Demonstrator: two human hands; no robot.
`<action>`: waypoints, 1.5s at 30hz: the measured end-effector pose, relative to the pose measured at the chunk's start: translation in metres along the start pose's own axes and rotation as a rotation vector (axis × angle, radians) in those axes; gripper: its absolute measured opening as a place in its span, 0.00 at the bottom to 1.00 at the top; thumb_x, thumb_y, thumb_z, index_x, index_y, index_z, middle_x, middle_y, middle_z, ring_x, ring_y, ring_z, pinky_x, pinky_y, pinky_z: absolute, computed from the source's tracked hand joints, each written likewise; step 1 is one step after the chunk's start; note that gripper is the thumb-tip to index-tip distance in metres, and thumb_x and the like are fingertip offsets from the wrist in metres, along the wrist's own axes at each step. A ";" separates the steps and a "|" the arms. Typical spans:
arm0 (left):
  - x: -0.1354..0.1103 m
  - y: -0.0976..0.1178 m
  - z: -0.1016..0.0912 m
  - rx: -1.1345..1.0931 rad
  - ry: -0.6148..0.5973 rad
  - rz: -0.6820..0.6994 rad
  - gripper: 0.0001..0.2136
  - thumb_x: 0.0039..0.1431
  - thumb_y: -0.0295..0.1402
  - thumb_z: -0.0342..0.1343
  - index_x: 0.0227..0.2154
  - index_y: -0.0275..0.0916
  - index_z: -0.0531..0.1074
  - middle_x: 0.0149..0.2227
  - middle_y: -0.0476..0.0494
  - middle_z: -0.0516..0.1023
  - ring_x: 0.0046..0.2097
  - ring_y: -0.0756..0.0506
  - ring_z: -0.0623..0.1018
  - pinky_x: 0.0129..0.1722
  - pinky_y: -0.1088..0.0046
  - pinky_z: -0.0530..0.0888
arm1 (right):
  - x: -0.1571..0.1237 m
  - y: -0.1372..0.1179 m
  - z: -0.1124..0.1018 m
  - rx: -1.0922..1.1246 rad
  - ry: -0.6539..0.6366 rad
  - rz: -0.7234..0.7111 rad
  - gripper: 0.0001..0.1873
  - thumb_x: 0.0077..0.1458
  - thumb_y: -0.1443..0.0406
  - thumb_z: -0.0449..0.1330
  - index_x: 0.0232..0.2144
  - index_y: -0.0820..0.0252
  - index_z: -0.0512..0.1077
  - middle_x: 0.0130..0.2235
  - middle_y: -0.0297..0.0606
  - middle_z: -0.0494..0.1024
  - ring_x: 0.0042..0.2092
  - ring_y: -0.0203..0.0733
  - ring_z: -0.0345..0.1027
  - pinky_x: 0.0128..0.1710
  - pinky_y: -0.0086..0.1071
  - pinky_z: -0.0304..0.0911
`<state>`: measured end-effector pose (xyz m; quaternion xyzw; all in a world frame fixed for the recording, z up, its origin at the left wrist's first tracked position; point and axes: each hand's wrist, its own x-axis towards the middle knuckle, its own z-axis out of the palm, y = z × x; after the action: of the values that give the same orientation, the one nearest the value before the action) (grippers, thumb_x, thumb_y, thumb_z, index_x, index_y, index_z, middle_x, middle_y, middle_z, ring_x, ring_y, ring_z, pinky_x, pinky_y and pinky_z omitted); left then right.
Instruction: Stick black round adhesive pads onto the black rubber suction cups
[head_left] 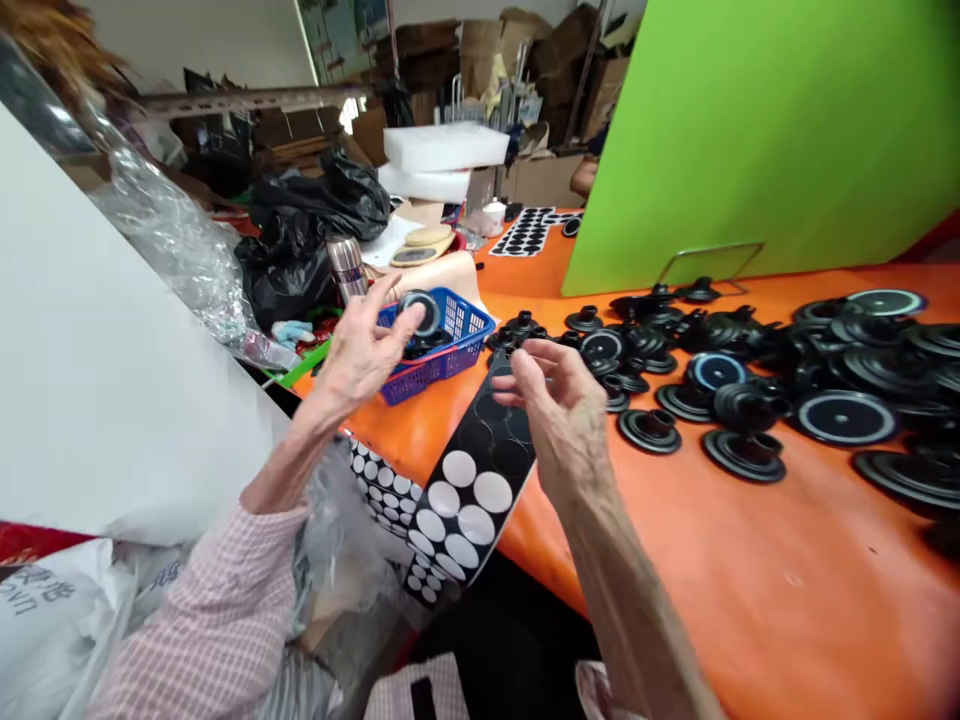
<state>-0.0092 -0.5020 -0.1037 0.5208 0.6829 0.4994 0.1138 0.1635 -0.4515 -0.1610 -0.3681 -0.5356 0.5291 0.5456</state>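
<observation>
My left hand [364,345] is over a blue plastic basket [439,375], thumb and fingers around a black round flanged disc [421,312] with a pale ring on its face. More black parts lie in the basket below it. My right hand [559,405] is above a black sheet of round stickers [499,445], fingers half curled and apart, with nothing visible between them. White circles show on the sheet's lower part, which hangs over the table edge; black circles show higher up. My right fingers hide part of its upper end.
Many black flanged discs [652,430] are spread over the orange table [750,580]. A green board [750,140] stands behind them. Beyond the basket are a metal flask [346,268], black plastic bags [307,215] and white foam blocks [446,148]. A white panel [127,370] rises on the left.
</observation>
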 end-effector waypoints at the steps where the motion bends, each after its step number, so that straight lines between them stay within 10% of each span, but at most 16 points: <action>1: -0.005 -0.007 0.000 0.024 -0.023 -0.014 0.19 0.59 0.41 0.55 0.51 0.41 0.70 0.43 0.40 0.74 0.36 0.47 0.76 0.38 0.67 0.75 | -0.005 0.008 -0.006 -0.159 0.117 -0.041 0.20 0.50 0.51 0.60 0.39 0.57 0.66 0.39 0.38 0.71 0.35 0.39 0.68 0.37 0.39 0.67; 4: -0.040 -0.039 0.021 -0.017 -0.282 -0.238 0.17 0.56 0.41 0.57 0.44 0.36 0.73 0.38 0.41 0.76 0.38 0.45 0.76 0.42 0.65 0.74 | -0.036 0.043 -0.030 -0.408 0.366 0.044 0.22 0.47 0.52 0.61 0.40 0.58 0.64 0.41 0.42 0.69 0.35 0.41 0.66 0.37 0.41 0.66; 10: -0.077 -0.075 0.068 -0.339 -0.537 -0.546 0.19 0.46 0.39 0.64 0.40 0.34 0.75 0.35 0.43 0.76 0.38 0.45 0.75 0.39 0.70 0.71 | -0.066 0.082 -0.047 -0.153 0.159 0.315 0.20 0.49 0.50 0.58 0.35 0.59 0.65 0.27 0.32 0.68 0.27 0.38 0.63 0.30 0.35 0.65; 16: -0.072 -0.058 0.066 -0.651 -0.669 -0.509 0.18 0.50 0.41 0.64 0.39 0.33 0.77 0.38 0.41 0.79 0.45 0.43 0.75 0.48 0.68 0.69 | -0.071 0.065 -0.037 -0.822 0.174 -0.417 0.18 0.60 0.61 0.54 0.50 0.60 0.68 0.52 0.52 0.69 0.54 0.53 0.63 0.51 0.51 0.63; 21: -0.075 -0.055 0.065 -0.646 -0.767 -0.354 0.16 0.57 0.40 0.58 0.44 0.36 0.77 0.44 0.41 0.79 0.48 0.43 0.74 0.52 0.67 0.67 | -0.074 0.070 -0.027 -0.895 0.026 -0.479 0.19 0.63 0.58 0.52 0.50 0.62 0.70 0.49 0.51 0.74 0.50 0.52 0.66 0.50 0.49 0.65; 29: -0.074 -0.063 0.070 -0.435 -0.701 -0.298 0.12 0.57 0.38 0.54 0.36 0.35 0.75 0.32 0.46 0.76 0.37 0.46 0.73 0.40 0.71 0.70 | -0.067 0.074 -0.034 -0.814 0.010 -0.396 0.14 0.64 0.62 0.49 0.43 0.57 0.73 0.47 0.46 0.77 0.49 0.49 0.70 0.51 0.48 0.63; 37: -0.092 -0.060 0.088 0.148 -0.153 -0.115 0.04 0.57 0.33 0.52 0.33 0.38 0.67 0.34 0.46 0.68 0.38 0.46 0.68 0.42 0.68 0.66 | -0.085 0.069 -0.055 -0.743 0.074 -0.344 0.14 0.66 0.64 0.48 0.37 0.59 0.72 0.37 0.43 0.78 0.38 0.42 0.73 0.38 0.35 0.69; 45: -0.098 -0.035 0.095 -0.368 -0.665 -0.397 0.13 0.60 0.42 0.50 0.25 0.39 0.60 0.20 0.56 0.61 0.23 0.53 0.64 0.25 0.76 0.60 | -0.111 0.077 -0.054 -0.602 -0.053 -0.275 0.16 0.61 0.65 0.52 0.50 0.56 0.70 0.53 0.48 0.72 0.53 0.48 0.69 0.49 0.44 0.70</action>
<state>0.0769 -0.5282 -0.2126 0.4828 0.5956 0.3861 0.5130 0.2172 -0.5378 -0.2655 -0.4232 -0.7266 0.2777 0.4647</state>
